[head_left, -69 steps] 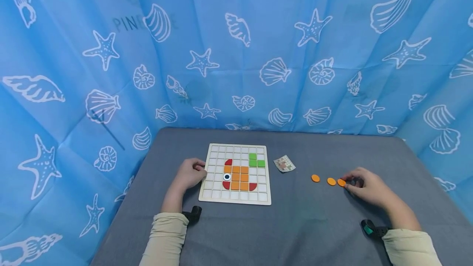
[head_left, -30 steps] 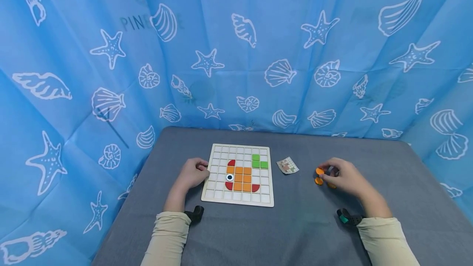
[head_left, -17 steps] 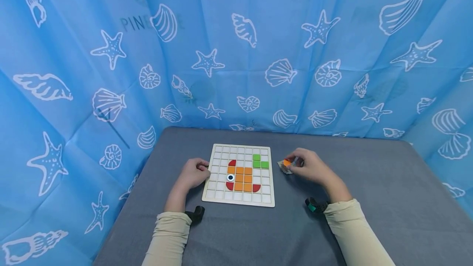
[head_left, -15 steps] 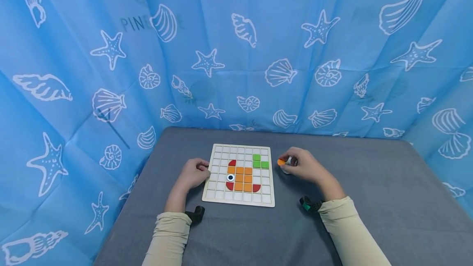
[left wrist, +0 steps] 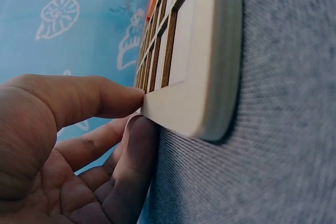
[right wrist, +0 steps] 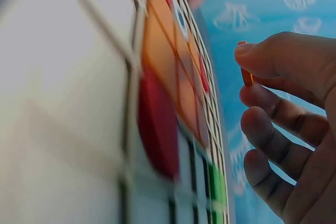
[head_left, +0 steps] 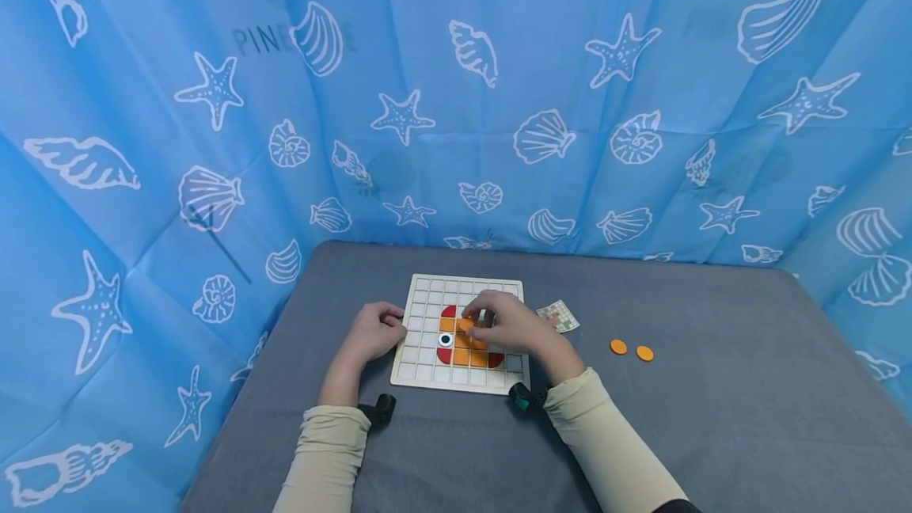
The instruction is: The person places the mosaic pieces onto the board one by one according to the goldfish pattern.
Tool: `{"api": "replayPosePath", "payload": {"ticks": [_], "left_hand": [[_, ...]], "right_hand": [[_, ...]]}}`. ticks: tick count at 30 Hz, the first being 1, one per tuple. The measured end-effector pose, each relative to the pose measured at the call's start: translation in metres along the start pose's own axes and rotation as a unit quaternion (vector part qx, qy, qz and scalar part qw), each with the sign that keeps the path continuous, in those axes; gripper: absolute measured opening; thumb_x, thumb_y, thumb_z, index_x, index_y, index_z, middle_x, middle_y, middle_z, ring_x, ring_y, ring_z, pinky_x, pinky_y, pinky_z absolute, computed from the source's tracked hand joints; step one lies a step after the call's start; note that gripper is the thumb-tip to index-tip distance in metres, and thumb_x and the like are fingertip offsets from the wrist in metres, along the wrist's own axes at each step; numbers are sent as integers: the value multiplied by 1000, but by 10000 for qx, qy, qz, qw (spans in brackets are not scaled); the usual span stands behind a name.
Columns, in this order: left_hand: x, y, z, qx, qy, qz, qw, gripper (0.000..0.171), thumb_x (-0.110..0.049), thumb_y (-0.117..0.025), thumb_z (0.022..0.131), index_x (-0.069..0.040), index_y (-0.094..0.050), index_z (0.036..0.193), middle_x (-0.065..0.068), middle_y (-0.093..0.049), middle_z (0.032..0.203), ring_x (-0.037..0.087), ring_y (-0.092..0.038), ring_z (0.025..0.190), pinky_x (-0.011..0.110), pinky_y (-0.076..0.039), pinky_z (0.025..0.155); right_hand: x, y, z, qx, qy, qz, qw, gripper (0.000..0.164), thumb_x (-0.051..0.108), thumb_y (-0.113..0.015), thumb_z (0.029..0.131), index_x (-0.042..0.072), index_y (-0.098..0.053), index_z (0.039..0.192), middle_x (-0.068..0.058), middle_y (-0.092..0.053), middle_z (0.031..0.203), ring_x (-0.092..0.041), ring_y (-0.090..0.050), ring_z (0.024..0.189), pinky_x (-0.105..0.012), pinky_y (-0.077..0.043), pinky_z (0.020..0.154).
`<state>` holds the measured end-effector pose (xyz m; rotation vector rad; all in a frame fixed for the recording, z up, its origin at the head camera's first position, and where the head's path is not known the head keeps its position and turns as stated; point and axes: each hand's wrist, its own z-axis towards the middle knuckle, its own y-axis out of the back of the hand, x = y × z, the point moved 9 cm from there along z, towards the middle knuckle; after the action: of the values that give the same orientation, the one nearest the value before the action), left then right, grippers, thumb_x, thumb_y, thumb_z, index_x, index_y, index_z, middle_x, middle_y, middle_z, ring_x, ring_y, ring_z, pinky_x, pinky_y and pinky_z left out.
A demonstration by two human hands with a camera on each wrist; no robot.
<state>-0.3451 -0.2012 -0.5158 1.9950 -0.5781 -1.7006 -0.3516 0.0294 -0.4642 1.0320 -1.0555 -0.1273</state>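
A white-squared grid board point(head_left: 416, 374) lies on the table, bearing a fish-like figure of orange and red pieces with a round eye piece point(head_left: 445, 340). My left hand point(head_left: 372, 332) holds the board's left edge; in the left wrist view the thumb point(left wrist: 118, 98) meets the rim with a finger below it. Over the figure, my right hand point(head_left: 509, 323) pinches an orange disc point(right wrist: 245, 66) between thumb and finger, apart from the board in the right wrist view. Green pieces point(right wrist: 216, 187) show in that view but are mostly hidden by the right hand in the head view.
Right of the board lies a small patterned card point(head_left: 564, 317), partly behind the right hand. Two orange discs point(head_left: 618, 347) point(head_left: 644, 354) lie farther right on the grey table point(head_left: 712, 418). A blue shell-print curtain point(head_left: 456, 180) hangs behind and beside the table.
My right hand has picked up one of the three orange discs and carried it left, past the card, to above the board. Two discs stay behind. My left hand stays at the board's edge.
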Motion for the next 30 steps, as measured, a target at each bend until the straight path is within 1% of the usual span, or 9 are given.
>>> {"api": "replayPosePath", "payload": {"ticks": [4, 8, 13, 16, 20, 30], "left_hand": [[0, 0, 1, -11, -18, 12, 10000, 28, -8, -66, 91, -2, -73, 118, 7, -64, 90, 20, -56, 78, 32, -43, 70], [0, 1, 0, -49, -40, 85, 9999, 28, -8, -66, 91, -3, -74, 117, 7, -65, 90, 20, -56, 78, 31, -43, 70], [0, 1, 0, -10, -56, 25, 10000, 29, -7, -66, 92, -2, -74, 119, 8, -67, 91, 20, -58, 77, 31, -45, 69], [0, 1, 0, 3, -52, 7, 10000, 31, -7, -66, 91, -2, -74, 120, 8, -67, 92, 20, -59, 78, 32, -45, 68], [1, 1, 1, -10, -55, 16, 10000, 31, -7, -66, 90, -1, -74, 120, 8, -67, 92, 20, -59, 78, 31, -45, 69], [1, 0, 2, -17, -50, 13, 10000, 30, -8, -68, 90, -2, -74, 119, 8, -67, 92, 20, -59, 79, 32, -46, 71]], "right_hand": [[17, -20, 10, 206, 91, 93, 9997, 20, 15, -78, 96, 8, -79, 114, -4, -72, 100, -12, -59, 80, -26, -52, 72], [28, -38, 16, 362, 131, 44, 9992, 15, 15, -77, 97, 11, -80, 111, -1, -72, 100, -9, -61, 81, -26, -53, 73], [37, -54, 22, 493, 353, -67, 9981, 15, 18, -77, 98, 13, -81, 112, 2, -72, 101, -9, -60, 80, -26, -51, 74], [39, -59, 24, 529, 425, -169, 9976, 15, 18, -78, 98, 14, -80, 112, 2, -71, 101, -11, -59, 80, -26, -50, 74], [40, -64, 24, 588, 361, -192, 9974, 15, 17, -79, 97, 13, -80, 111, 1, -70, 101, -14, -62, 83, -25, -51, 75], [40, -65, 23, 641, 293, -157, 9974, 16, 14, -80, 95, 12, -79, 111, -1, -70, 102, -12, -60, 81, -27, -51, 75]]}}
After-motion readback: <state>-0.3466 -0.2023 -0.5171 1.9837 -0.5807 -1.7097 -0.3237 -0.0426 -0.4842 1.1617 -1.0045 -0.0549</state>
